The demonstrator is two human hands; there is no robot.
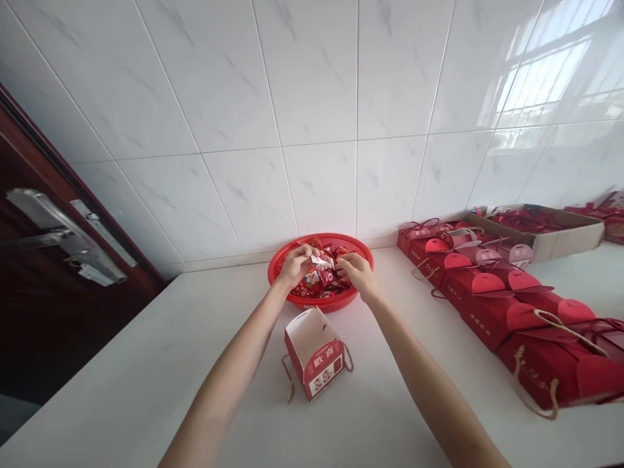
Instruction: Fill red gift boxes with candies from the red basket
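Note:
Over a red plastic basket (363,247) full of red wrapped sweets (336,283), both hands come together around a small white-and-red wrapped packet (322,261). My left hand (295,266) pinches the packet's left end between thumb and fingers. At its right end, my right hand (357,273) has its fingers closed in a pinch; its fingertips partly hide what they grip. In front of the basket stands a red gift box (319,357) with its top open, a white inside and twisted rope handles. Neither hand touches this box.
Rows of closed red gift boxes (482,299) with rope handles run along the right side of the white table (195,364). Behind them sits a cardboard tray (568,237) holding dark red ribbon-like pieces. A tiled wall (234,84) borders the back, and a brown door (43,286) stands left.

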